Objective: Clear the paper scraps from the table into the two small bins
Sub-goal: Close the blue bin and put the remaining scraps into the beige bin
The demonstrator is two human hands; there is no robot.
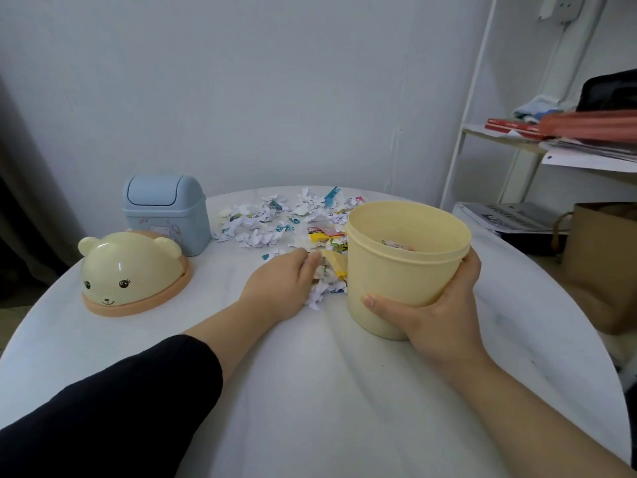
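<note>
My right hand (437, 305) grips the side of an open pale-yellow bin (403, 260), which stands lidless on the round white table (310, 391) with a few scraps inside. My left hand (282, 284) lies just left of the bin, fingers curled around a clump of white and yellow paper scraps (327, 277). More torn paper scraps (275, 222), white with bits of blue and yellow, are strewn across the far middle of the table. A small blue swing-lid bin (165, 212) stands at the far left.
The yellow bin's bear-face lid (132, 274) lies on the table at the left, in front of the blue bin. A white shelf (517, 139) with books and papers stands to the right, and a brown paper bag (603, 257) sits beside the table.
</note>
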